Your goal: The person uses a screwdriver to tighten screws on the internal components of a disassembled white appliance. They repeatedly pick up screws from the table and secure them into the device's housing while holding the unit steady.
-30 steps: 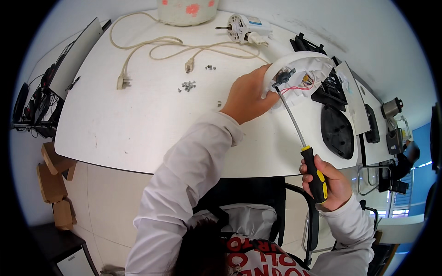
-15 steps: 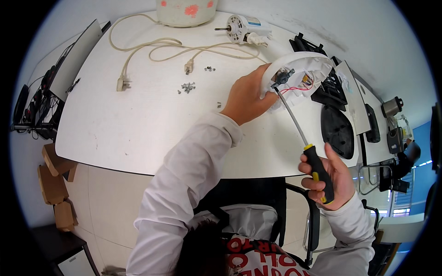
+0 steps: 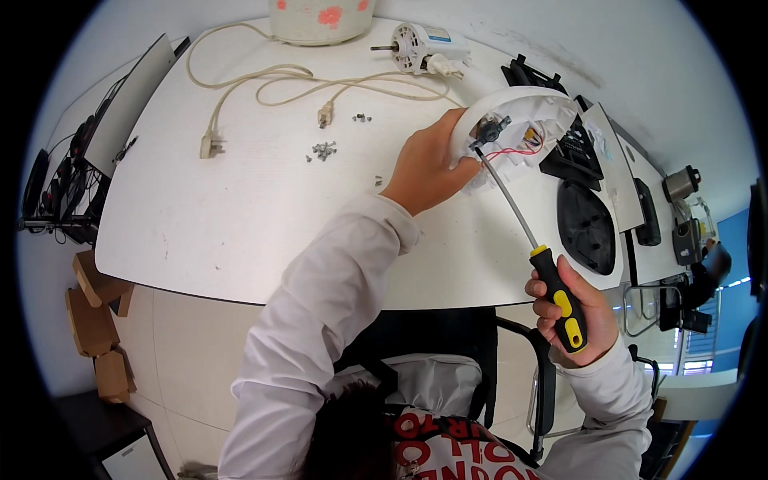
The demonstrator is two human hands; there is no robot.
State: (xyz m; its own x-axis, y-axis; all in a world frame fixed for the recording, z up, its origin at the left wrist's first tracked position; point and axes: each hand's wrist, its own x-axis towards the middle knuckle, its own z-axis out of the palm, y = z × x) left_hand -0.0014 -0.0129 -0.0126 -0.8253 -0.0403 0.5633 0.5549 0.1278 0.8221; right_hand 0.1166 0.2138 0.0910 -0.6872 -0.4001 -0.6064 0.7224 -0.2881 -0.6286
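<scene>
My left hand [image 3: 432, 164] is closed around the near rim of a white plastic housing [image 3: 516, 100], tilted so its hollow inside faces me. Within it sit a dark switch-like part [image 3: 491, 128], red wires [image 3: 512, 153] and a small yellowish part [image 3: 531, 138]. My right hand [image 3: 586, 314] grips the black and yellow handle of a screwdriver [image 3: 558, 298]. Its long shaft runs up and left, and the tip lies inside the housing close to the dark part and my left thumb. Whether the tip sits on a screw cannot be made out.
On the white table [image 3: 232, 208] lie loose screws [image 3: 324, 150], a pale power cord [image 3: 232, 82], a motor [image 3: 430, 50] and a black cover [image 3: 586, 228]. A whitish container [image 3: 320, 20] stands at the back, a black tool case [image 3: 572, 152] at the right. Cardboard boxes [image 3: 90, 320] are stacked at left.
The screwdriver handle has turned within my right hand, now showing more yellow, and my fingers have shifted around it. The housing stays in my left hand, nearly unmoved.
</scene>
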